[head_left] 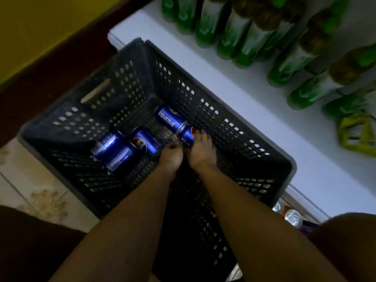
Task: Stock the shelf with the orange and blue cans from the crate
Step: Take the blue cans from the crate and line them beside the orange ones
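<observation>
Both arms reach deep into the black crate (130,64), the right hand (200,150) curling round a blue can (188,135) lying at two o'clock on the floor, the left hand (171,157) closing on another can (147,142) at ten o'clock, since every can lies flat and loose.

head cam | steep downward look | close over crate (67,127)
</observation>
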Action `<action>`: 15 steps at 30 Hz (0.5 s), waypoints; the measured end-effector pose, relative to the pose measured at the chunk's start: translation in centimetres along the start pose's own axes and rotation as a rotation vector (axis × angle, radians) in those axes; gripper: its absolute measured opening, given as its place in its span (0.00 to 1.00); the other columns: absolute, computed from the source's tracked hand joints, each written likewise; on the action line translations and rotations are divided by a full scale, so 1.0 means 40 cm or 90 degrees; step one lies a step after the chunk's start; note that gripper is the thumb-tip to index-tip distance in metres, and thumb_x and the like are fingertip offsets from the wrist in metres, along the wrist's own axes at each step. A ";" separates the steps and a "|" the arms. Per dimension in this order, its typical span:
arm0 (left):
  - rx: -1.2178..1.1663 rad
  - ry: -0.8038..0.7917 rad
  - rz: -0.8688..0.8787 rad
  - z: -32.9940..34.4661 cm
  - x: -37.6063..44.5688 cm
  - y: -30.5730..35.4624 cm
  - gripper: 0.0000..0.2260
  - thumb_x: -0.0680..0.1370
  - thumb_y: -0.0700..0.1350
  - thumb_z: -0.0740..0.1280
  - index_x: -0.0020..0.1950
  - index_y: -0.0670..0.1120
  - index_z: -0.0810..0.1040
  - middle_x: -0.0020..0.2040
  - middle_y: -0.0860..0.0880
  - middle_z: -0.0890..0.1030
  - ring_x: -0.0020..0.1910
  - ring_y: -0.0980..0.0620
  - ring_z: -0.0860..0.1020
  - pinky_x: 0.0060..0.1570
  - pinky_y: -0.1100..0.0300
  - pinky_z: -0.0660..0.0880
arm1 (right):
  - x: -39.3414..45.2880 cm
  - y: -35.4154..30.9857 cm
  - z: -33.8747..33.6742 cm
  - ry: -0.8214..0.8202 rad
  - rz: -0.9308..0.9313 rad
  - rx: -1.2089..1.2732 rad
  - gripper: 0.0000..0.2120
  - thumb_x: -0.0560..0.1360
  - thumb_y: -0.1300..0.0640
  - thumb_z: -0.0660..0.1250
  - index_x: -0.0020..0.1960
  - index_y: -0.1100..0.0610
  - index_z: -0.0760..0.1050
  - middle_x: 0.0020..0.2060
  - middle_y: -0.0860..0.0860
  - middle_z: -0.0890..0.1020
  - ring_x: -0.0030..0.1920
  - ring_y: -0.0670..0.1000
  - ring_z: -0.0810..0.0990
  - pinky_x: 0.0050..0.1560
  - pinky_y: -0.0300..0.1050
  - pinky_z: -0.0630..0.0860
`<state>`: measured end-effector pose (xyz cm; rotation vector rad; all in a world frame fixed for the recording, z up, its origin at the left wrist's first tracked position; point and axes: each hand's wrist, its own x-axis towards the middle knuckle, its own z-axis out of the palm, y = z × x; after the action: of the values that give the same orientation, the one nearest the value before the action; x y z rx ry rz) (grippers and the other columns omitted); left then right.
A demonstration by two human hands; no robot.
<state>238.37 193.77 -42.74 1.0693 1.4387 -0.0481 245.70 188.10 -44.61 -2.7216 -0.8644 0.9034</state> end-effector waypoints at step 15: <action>-0.117 0.006 -0.093 0.030 0.077 -0.074 0.13 0.80 0.41 0.61 0.63 0.41 0.76 0.55 0.40 0.81 0.53 0.41 0.80 0.50 0.53 0.77 | 0.068 0.005 0.076 -0.047 0.048 0.079 0.34 0.74 0.55 0.71 0.73 0.54 0.58 0.69 0.60 0.69 0.66 0.62 0.72 0.64 0.56 0.72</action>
<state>238.12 193.09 -47.12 0.8143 1.4964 -0.0149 245.81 189.34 -48.49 -2.6446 -0.6971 1.0416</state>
